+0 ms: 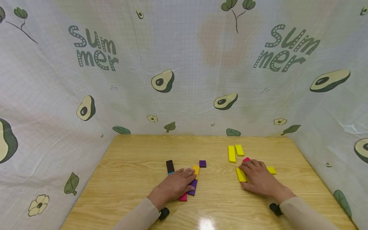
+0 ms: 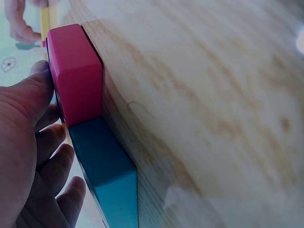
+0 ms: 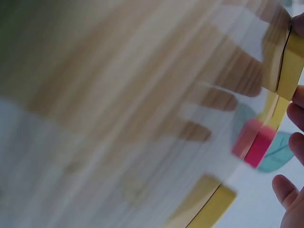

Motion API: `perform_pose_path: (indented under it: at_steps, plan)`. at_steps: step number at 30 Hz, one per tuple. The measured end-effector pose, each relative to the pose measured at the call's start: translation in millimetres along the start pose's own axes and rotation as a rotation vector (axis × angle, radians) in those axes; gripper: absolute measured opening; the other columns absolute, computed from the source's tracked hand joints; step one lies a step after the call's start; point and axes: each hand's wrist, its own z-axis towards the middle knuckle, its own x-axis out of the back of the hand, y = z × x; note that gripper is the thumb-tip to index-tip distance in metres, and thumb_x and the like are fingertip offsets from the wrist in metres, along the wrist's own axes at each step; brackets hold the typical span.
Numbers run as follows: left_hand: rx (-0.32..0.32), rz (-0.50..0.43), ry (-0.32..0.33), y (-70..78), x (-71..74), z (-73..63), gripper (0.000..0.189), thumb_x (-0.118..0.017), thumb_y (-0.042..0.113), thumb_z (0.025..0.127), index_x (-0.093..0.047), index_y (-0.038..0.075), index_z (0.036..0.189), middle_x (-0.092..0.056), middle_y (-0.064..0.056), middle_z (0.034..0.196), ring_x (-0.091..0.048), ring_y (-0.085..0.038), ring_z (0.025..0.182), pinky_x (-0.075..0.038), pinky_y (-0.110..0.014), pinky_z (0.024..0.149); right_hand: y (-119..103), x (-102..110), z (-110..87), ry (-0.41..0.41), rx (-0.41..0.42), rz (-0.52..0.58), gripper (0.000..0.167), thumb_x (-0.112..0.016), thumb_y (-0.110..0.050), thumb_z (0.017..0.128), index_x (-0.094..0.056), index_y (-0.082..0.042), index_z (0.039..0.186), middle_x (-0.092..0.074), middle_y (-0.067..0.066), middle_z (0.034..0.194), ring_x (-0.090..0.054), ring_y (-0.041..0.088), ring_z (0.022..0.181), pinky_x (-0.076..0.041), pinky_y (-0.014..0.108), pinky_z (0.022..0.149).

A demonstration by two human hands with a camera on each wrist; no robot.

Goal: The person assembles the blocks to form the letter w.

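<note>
Currently, the left hand (image 1: 178, 184) rests with fingers extended over blocks on the wood-grain tabletop (image 1: 138, 159). A black block (image 1: 170, 166), orange block (image 1: 196, 172), purple block (image 1: 193, 187) and pink block (image 1: 183, 198) protrude around it. The blue block (image 2: 114, 190), mostly covered in the head view, is cut off in the left wrist view. The right hand (image 1: 258, 179) has thumb and forefinger apart near opposite ends of a yellow block (image 1: 241, 175); whether they grip it cannot be determined. It partly hides a red-pink block (image 1: 246, 159).
</note>
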Motion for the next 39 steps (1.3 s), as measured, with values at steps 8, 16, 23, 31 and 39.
perform_pose_path:
  at_steps: [8,16,23,31,39]
  plan:
    - [-0.003,-0.009,-0.003,1.0,1.7,-1.3,0.056,-0.043,0.046,0.113,-0.046,0.017,0.162,-0.041,0.001,0.168,-0.034,-0.016,0.158,-0.031,-0.039,0.13,-23,-7,24.0,-0.019,0.049,0.043,0.056,-0.076,-0.042,0.09,-0.068,-0.009,0.135,-0.064,0.006,0.134,-0.053,0.033,0.129,-0.041,0.063,0.111]
    - [-0.005,-0.009,-0.001,0.0,-1.3,-0.4,0.057,-0.042,0.047,0.113,-0.045,0.017,0.162,-0.041,0.001,0.169,-0.034,-0.016,0.158,-0.032,-0.038,0.13,-48,-11,47.2,-0.02,0.127,0.06,0.054,-0.074,-0.041,0.091,-0.068,-0.01,0.134,-0.065,0.006,0.133,-0.055,0.031,0.126,-0.043,0.059,0.11]
    - [0.004,-0.016,-0.009,0.5,-0.3,0.4,0.056,-0.044,0.046,0.113,-0.045,0.018,0.162,-0.041,0.002,0.169,-0.034,-0.015,0.158,-0.031,-0.038,0.13,-61,-15,58.4,-0.028,0.163,0.077,0.055,-0.073,-0.042,0.094,-0.067,-0.012,0.139,-0.065,0.006,0.135,-0.053,0.03,0.128,-0.043,0.059,0.11]
    - [0.006,-0.016,-0.013,-0.7,-2.7,1.9,0.056,-0.043,0.046,0.114,-0.044,0.018,0.163,-0.039,0.002,0.169,-0.033,-0.015,0.159,-0.03,-0.037,0.131,-69,-13,64.1,-0.012,0.181,0.076,0.051,-0.075,-0.041,0.095,-0.069,-0.016,0.139,-0.065,0.004,0.133,-0.053,0.029,0.127,-0.045,0.056,0.107]
    - [0.012,-0.021,-0.021,-0.2,-1.6,1.4,0.056,-0.043,0.046,0.114,-0.044,0.019,0.163,-0.039,0.002,0.169,-0.033,-0.015,0.158,-0.03,-0.036,0.131,-68,-17,64.6,0.006,0.189,0.081,0.05,-0.077,-0.042,0.095,-0.07,-0.017,0.138,-0.065,0.003,0.131,-0.053,0.028,0.126,-0.045,0.055,0.105]
